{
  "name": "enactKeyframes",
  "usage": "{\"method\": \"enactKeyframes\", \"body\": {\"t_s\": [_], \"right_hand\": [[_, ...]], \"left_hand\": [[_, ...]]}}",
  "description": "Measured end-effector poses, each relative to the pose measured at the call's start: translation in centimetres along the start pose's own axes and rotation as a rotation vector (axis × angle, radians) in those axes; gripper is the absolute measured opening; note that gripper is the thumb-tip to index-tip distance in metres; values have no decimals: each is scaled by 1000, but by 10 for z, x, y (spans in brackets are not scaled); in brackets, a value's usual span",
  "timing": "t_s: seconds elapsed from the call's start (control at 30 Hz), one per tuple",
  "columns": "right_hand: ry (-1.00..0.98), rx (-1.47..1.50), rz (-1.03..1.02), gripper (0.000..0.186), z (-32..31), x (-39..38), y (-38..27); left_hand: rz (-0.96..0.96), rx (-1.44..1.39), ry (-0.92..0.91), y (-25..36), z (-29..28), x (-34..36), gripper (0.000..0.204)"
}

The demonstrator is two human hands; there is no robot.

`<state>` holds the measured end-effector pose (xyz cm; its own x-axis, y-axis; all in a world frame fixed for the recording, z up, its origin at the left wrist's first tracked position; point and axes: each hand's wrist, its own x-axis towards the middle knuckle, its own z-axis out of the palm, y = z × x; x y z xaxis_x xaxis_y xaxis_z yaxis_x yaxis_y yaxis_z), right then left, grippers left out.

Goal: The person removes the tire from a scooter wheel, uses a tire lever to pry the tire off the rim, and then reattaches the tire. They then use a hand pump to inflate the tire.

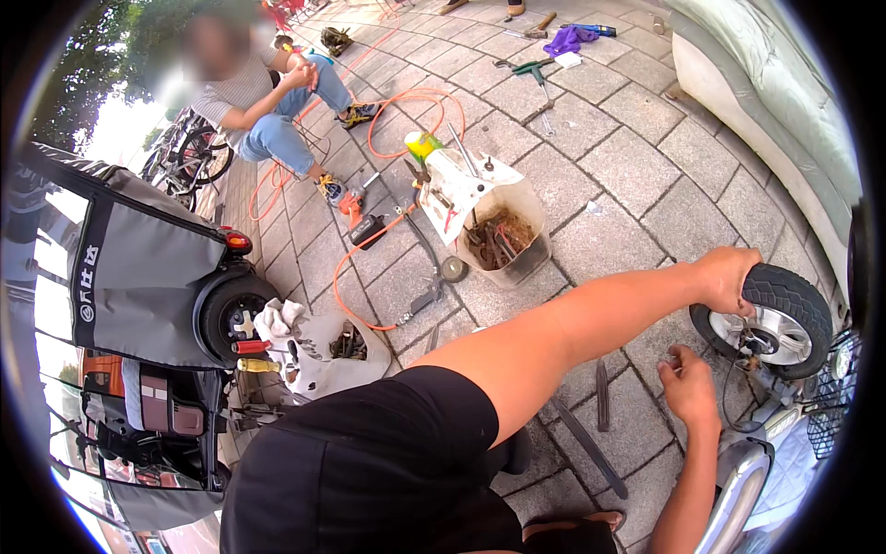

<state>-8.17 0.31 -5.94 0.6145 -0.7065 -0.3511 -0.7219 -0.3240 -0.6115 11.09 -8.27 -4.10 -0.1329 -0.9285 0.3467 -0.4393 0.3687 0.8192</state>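
A small wheel point(792, 340) with a black treaded tyre and silver spoked rim stands at the right, on a scooter lying or tipped at the edge of view. My left hand point(724, 280) reaches across to it, with the fingers wrapped over the tyre's near side toward the rim. My right hand point(690, 392) hovers just left of the wheel, fingers loosely curled and apart, with nothing visible in it. A thin dark cable point(726, 397) hangs from the hub. Two flat tyre levers or metal bars point(591, 448) lie on the paving below my left arm.
A clear plastic tub point(517, 263) of tools stands mid-floor, and a cut white jug point(365, 343) sits nearer. An orange air hose point(337, 277) snakes past a cordless impact wrench point(358, 222). A person point(263, 106) sits far left. Loose tools and a purple cloth point(569, 40) lie farther off.
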Motion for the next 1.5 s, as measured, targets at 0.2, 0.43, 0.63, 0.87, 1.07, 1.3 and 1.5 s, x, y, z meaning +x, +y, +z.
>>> {"method": "enactKeyframes", "body": {"t_s": [0.2, 0.43, 0.63, 0.87, 1.07, 1.3, 1.5], "right_hand": [[32, 16, -9, 25, -161, -2, -17], [694, 199, 272, 43, -265, -68, 74], [659, -11, 251, 65, -236, -59, 127], [817, -369, -164, 69, -223, -40, 108], [728, -487, -151, 80, -221, -29, 71], [762, -425, 14, 78, -222, -27, 114], [744, -565, 179, 85, -220, -18, 112]], "left_hand": [[-155, 94, 60, -3, 7, 6, 74], [-290, -153, -88, 19, 8, 10, 82], [-226, 16, -66, 22, 6, 6, 83], [-135, 83, 52, 10, 5, -5, 97], [-321, 61, -49, -17, 11, -24, 74], [-274, 421, -181, 57, -5, 19, 68], [-324, 626, -235, 104, -5, 52, 36]]}}
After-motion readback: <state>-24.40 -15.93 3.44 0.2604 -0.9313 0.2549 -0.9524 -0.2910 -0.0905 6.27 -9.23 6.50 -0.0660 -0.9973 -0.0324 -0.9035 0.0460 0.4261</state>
